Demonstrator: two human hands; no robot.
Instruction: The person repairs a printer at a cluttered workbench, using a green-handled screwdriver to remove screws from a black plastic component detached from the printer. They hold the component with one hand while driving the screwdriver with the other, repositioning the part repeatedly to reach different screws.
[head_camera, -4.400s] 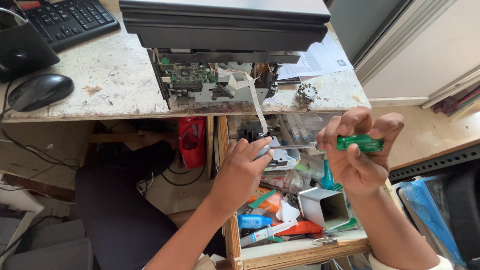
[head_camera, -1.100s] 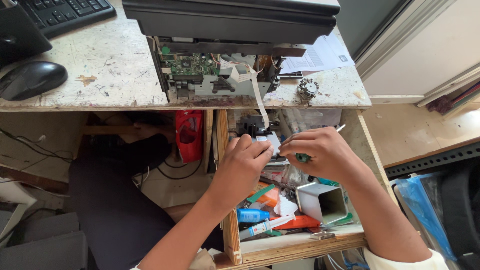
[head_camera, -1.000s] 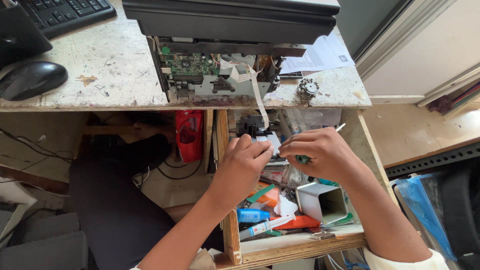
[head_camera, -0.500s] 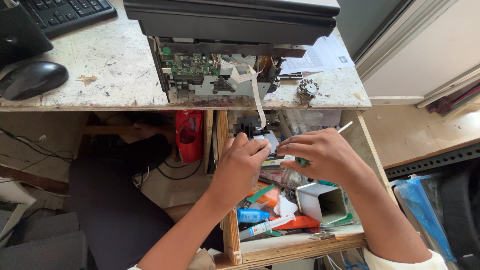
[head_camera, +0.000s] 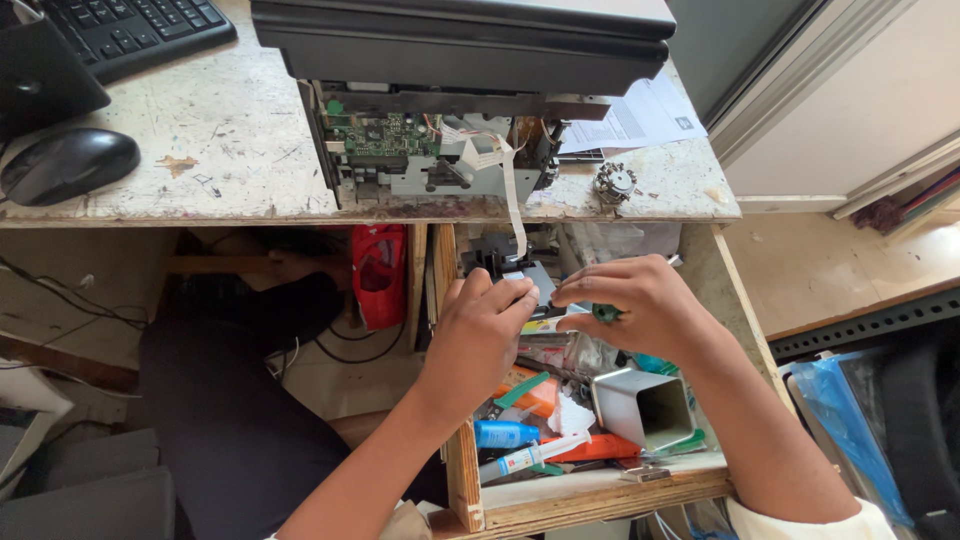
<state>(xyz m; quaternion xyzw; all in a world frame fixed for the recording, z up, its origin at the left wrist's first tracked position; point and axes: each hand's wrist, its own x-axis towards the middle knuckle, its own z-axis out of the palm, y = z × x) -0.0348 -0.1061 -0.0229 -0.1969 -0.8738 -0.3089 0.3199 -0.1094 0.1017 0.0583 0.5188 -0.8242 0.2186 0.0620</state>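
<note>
From the head camera, both hands meet over an open wooden drawer (head_camera: 600, 492) that juts out from under a scuffed, pale desk (head_camera: 200, 130). The left hand (head_camera: 478, 335) is curled around a small dark component (head_camera: 520, 280), its fingers pinching it from the left side, just below the desk edge. A white ribbon cable (head_camera: 512, 195) hangs down from the opened machine (head_camera: 440, 150) on the desk, whose green circuit board shows, and reaches this component. The right hand (head_camera: 640, 305) is closed around a green-handled screwdriver (head_camera: 606, 313), only a bit of the green grip showing between the fingers; its fingertips are right up against the component, touching or nearly touching the left hand's. The screwdriver tip is hidden, so where it bears cannot be told. Under the hands the drawer is crammed: a grey square funnel-like box (head_camera: 645, 405), a blue tube (head_camera: 505, 433), a syringe-shaped applicator (head_camera: 530, 458), orange and green tool handles, and clear plastic bags. On the desk lie a black mouse (head_camera: 68, 165), a black keyboard (head_camera: 140, 30), a small round gear-like part (head_camera: 612, 183) and printed papers (head_camera: 640, 115). A red bag (head_camera: 378, 272) hangs beneath the desk, beside the drawer.
</note>
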